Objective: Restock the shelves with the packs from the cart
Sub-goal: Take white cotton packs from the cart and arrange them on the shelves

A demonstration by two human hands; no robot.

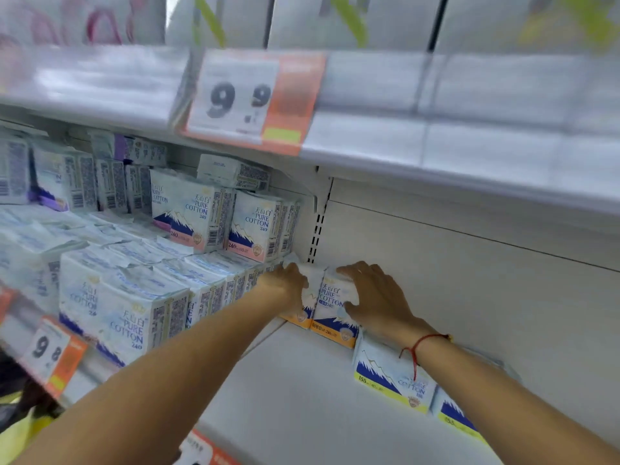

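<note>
We grip two orange-banded white cotton packs (330, 305) at 12 o'clock, L hand (285, 286) + R hand (375, 297); L pack mostly hidden.

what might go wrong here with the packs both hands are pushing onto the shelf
1. The orange-band packs stand upright at the back with bare shelf in front; once the left hand and right hand let go, they may tip forward.
2. The right forearm crosses just over the yellow-band packs; pulling back might drag them off line.
</note>
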